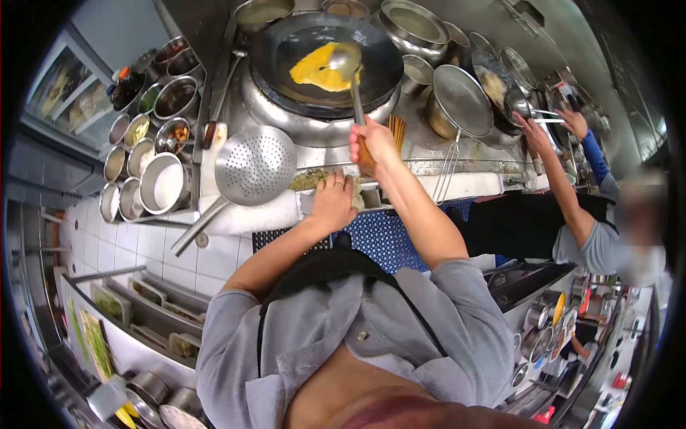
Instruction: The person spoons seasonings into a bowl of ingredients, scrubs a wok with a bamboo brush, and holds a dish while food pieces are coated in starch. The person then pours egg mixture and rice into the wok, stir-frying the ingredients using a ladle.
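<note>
A black wok (286, 53) sits on the stove with a spread of yellow egg (312, 69) in it. My right hand (374, 148) is closed round the wooden handle of a metal ladle (346, 60), whose bowl rests over the egg's right part. At the counter's front edge, my left hand (333, 201) lies with its fingers stretched forward on a pale cloth (308, 203). Just left of that hand is a large perforated strainer (256, 166), its handle pointing toward the lower left.
Metal bowls of ingredients (162, 183) stand at the left. Right of the wok are a mesh strainer over a pot (462, 101) and bamboo sticks (396, 131). A co-worker's arms (568, 182) reach over another wok at the right. Trays (150, 293) stand at lower left.
</note>
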The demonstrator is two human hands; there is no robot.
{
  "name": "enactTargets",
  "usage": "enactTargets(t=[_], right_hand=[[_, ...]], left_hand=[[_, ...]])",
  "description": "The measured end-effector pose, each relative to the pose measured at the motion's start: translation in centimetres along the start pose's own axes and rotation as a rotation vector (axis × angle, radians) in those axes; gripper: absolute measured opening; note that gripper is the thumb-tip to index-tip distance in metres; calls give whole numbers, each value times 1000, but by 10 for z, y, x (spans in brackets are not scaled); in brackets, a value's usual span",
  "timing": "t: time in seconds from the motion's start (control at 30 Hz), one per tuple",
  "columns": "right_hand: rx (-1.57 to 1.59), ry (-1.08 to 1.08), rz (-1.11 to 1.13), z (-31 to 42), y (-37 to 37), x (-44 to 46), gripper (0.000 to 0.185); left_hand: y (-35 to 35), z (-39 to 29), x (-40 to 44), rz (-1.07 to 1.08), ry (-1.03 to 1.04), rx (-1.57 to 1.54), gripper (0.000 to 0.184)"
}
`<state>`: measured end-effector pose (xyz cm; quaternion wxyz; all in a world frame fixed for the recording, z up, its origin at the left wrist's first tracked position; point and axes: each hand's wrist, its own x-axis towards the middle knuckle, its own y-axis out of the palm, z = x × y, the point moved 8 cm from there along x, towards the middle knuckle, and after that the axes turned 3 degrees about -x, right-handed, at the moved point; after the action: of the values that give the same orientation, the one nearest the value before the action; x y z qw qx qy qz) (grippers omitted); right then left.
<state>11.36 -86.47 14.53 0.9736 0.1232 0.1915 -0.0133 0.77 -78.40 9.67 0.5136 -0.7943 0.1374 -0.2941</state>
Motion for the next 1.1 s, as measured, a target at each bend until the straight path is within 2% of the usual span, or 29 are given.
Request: enactTargets(t=[0.07, 0.1, 0.13, 0.2, 0.23, 0.33, 0.37, 0.4, 0.47, 0.53, 0.6, 0.67, 0.7, 0.73, 0.8, 0.9, 0.93, 1.03, 1.07, 1.1], right_hand=[[90, 86, 55, 10, -10, -3, 52], [135, 102, 63, 13, -15, 10, 52], [137, 106, 37, 11, -19, 27, 53], [-56, -62, -29, 0, -8, 32, 64], [-79, -69, -93, -2, 8, 9, 68], [54, 87, -6, 0, 8, -14, 61], [20, 81, 48, 9, -1, -3, 58], [55, 107, 57, 13, -3, 5, 57], [37, 17, -3, 7, -12, 35, 56], [-49, -79, -128, -5, -2, 22, 55], [-5, 1, -142, -9, 5, -15, 35], [106, 97, 17, 3, -8, -14, 30], [103, 107, 77, 8, -13, -4, 34], [137, 124, 97, 8, -17, 18, 46], [12, -28, 15, 3, -17, 43, 55], [-98, -67, -115, -12, 5, -8, 63], [-12, 56, 16, -14, 8, -19, 65], [28, 88, 148, 8, -18, 4, 59], [54, 106, 173, 10, -16, 19, 57], [-37, 28, 112, 3, -18, 27, 54]], left_hand=[[40, 12, -1, 380, -86, -77, 71], [56, 16, -2, 551, -156, -194, 75], [51, 8, -4, 482, -86, -149, 74], [48, 2, -1, 323, 50, -45, 70], [57, 1, 0, 266, 97, -6, 62], [64, 10, 3, 250, 46, -139, 56], [57, 14, -1, 141, 7, -239, 55], [49, 19, -9, 190, -84, -442, 54], [10, 33, -12, 253, -275, -834, 52], [17, 48, -31, 366, -464, -1435, 52], [-6, 58, -48, 218, -559, -1840, 60], [-26, 63, -58, 134, -625, -2072, 67], [-34, 62, -60, 97, -614, -2188, 63], [-31, 69, -62, -30, -666, -2254, 59], [-22, 75, -69, -165, -849, -2395, 53], [-33, 88, -76, -144, -733, -2292, 52], [-44, 83, -74, -102, -651, -2322, 54], [-48, 89, -79, -268, -752, -2257, 63], [-53, 90, -77, -243, -696, -2213, 65], [-56, 91, -78, -298, -710, -2191, 62]])
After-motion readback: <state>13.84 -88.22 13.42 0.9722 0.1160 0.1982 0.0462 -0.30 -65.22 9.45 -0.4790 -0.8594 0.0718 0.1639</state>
